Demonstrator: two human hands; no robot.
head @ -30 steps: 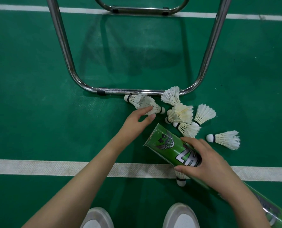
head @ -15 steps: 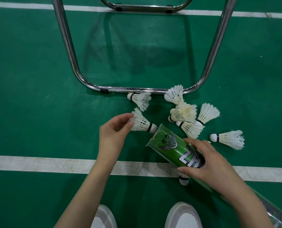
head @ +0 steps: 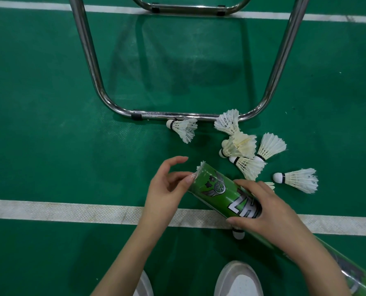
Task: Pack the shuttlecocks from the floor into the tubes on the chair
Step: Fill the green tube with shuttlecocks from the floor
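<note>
1. My right hand grips the green tube at lower centre, fingers curled over it; the tube slants down to the lower right corner, where the frame cuts it off.
2. My left hand sits at the tube's open mouth, thumb and fingertips pressing on feather tips that poke out of the rim; the rest of that shuttlecock is hidden inside.
3. Loose shuttlecocks cluster right of centre, one touching the chair's chrome frame, which bounds the space above.
4. Open green floor lies left of my hands.
5. Another shuttlecock is mostly hidden under the tube.
</note>
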